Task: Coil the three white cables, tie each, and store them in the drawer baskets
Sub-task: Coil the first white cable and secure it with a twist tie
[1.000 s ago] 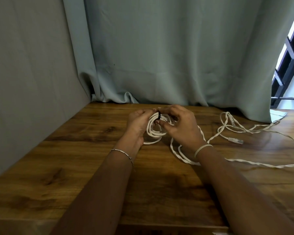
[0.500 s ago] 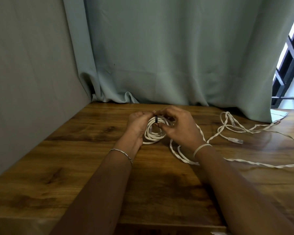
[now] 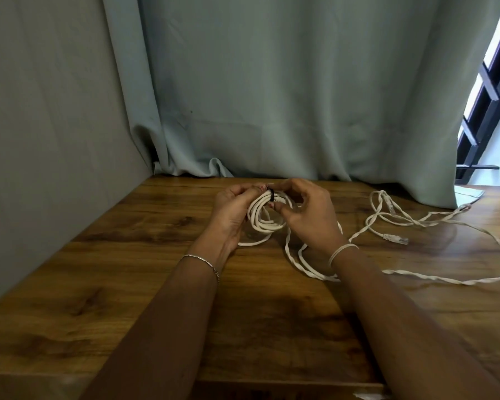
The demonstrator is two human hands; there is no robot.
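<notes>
A coiled white cable (image 3: 264, 216) is held low over the far middle of a wooden worktop (image 3: 122, 284), and its lowest loop droops to the surface. A black tie (image 3: 271, 195) wraps across the top of the bundled loops. The left hand (image 3: 233, 210) grips the coil's left side with curled fingers. The right hand (image 3: 309, 215) pinches the black tie at the top of the coil between thumb and fingertips. Loose white cable (image 3: 361, 231) sprawls uncoiled from under the right wrist out across the right of the worktop, with a clear plug (image 3: 396, 239) lying at one end. A pale green curtain (image 3: 300, 96) hangs along the far edge. The step in hand appears to be tying the first coil. Next, the tie probably needs cinching and fastening so the loops cannot spring apart. After that the bundle goes to a drawer basket, though no drawer is in view.
</notes>
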